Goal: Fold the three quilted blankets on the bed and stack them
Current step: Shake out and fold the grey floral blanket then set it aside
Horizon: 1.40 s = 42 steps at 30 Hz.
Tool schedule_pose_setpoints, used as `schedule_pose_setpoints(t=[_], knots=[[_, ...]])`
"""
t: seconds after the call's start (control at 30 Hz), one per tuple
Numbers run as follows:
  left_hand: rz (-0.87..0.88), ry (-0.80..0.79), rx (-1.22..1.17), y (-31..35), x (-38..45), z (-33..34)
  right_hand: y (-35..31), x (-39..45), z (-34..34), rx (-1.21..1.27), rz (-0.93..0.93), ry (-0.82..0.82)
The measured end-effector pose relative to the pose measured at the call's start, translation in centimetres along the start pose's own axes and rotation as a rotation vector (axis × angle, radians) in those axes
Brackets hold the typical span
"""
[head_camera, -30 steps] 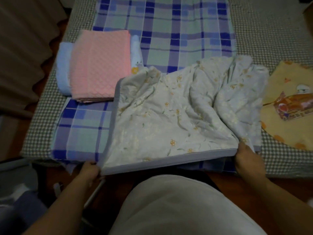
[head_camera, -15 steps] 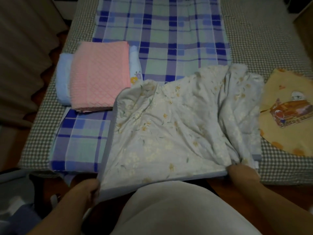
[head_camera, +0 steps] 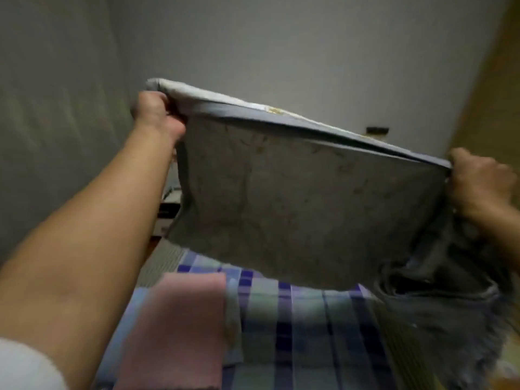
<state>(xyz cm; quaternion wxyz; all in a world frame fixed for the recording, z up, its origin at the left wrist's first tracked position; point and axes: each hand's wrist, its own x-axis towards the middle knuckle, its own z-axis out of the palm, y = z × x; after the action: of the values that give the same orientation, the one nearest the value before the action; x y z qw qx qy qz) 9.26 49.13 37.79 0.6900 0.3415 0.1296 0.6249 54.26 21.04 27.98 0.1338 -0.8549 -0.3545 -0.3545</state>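
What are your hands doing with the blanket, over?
Left hand and right hand grip floral blanket, held up over bed. Pink blanket folded below. Nothing blocking.

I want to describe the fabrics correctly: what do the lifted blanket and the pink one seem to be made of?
Lifted blanket: soft woven cloth, probably padded cotton, matte; it sags and creases between left hand and right hand, with a flat bound edge. Pink blanket: likely similar matte fabric, thick when folded; blur hides any stitching.

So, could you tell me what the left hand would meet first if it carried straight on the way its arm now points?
Probably the pale wall. The left hand grips the floral blanket's raised corner and reaches up and away; nothing shows between hand and wall, though depth is unclear in this blurred frame.
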Motion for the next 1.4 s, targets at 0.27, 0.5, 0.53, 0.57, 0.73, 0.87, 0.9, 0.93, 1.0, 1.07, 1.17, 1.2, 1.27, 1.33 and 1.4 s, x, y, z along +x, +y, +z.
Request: schedule_pose_setpoints(t=[0.27,0.5,0.53,0.57,0.73,0.87,0.9,0.93,1.0,1.07,1.17,1.2,1.27,1.33,1.4], knots=[[-0.052,0.490,0.106,1.6,-1.3,-11.7,-5.5,-4.7,-2.4,0.343,-0.222,0.029],[-0.464,0.894,0.420,-7.6,-14.0,-39.1,-9.5,-19.0,6.5,0.240,-0.716,-0.165],[-0.502,0.937,0.523,-8.5,-17.3,-42.7,-9.9,-22.1,7.5,0.256,-0.803,-0.209],[-0.579,0.959,0.645,-9.3,-20.5,-46.6,-10.2,-25.3,8.4,0.274,-0.887,-0.245],[-1.197,0.928,1.528,-11.7,-35.3,-65.8,-10.3,-41.4,11.9,0.210,-1.089,-0.833],[-1.356,0.897,1.544,-10.2,-39.2,-58.6,-11.8,-48.2,12.5,0.061,-1.088,-1.167],[-1.351,0.834,1.568,-10.2,-38.5,-57.0,-12.4,-48.8,12.5,0.020,-1.060,-1.188],[-1.334,0.797,1.606,-10.4,-37.7,-55.7,-12.5,-49.2,12.8,0.030,-1.057,-1.195],[-1.197,0.800,1.669,-10.7,-35.2,-52.7,-12.4,-49.0,13.4,0.020,-0.995,-1.266],[-0.706,0.759,1.653,-12.1,-33.6,-48.4,-11.7,-47.9,13.5,0.076,-0.742,-1.254],[-0.465,0.256,1.675,-16.8,-33.2,-41.2,-9.8,-46.9,12.9,0.130,-0.370,-1.109],[-0.484,0.058,1.681,-19.6,-33.5,-39.8,-9.0,-46.4,12.6,0.101,-0.350,-1.062],[-0.569,-0.234,1.722,-24.9,-35.1,-37.1,-6.2,-45.4,12.2,0.015,-0.376,-1.078],[-0.607,-0.468,1.805,-29.5,-36.8,-35.4,-1.3,-43.4,12.9,-0.150,-0.461,-1.064],[-0.670,-0.693,1.880,-32.9,-38.4,-34.7,5.1,-39.0,12.2,-0.330,-0.454,-0.959]])
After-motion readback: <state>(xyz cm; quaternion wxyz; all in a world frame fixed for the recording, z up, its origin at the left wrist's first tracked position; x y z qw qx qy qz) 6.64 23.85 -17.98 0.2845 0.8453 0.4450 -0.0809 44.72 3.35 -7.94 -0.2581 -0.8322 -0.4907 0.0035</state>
